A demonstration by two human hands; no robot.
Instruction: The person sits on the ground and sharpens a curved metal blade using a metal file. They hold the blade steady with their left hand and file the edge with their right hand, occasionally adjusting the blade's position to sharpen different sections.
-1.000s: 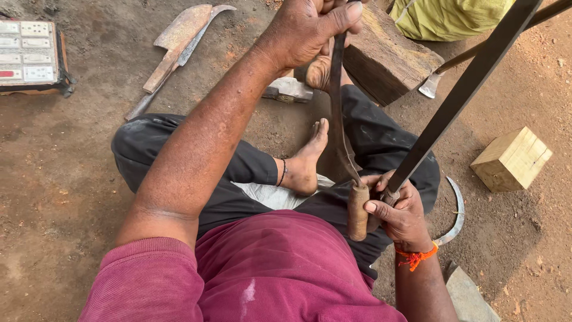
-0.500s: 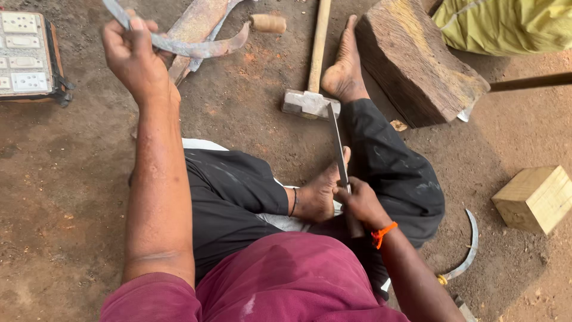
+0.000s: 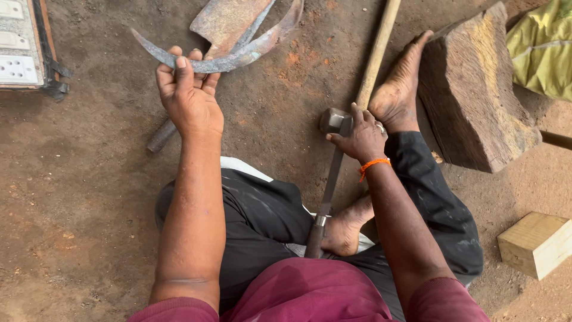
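head view, left hand (image 3: 189, 98) raised w/ sickle blade (image 3: 238, 53)

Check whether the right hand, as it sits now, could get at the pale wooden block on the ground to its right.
Probably yes. The right hand rests on the file by the hammer head, and the wooden block lies on open dirt beside the right leg; nothing lies between, though the hand would first have to let go.

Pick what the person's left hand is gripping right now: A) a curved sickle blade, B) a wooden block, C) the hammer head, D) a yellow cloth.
A: the left hand is closed around a curved sickle blade held up over the dirt ground, while the right hand is on the long file next to the hammer head.
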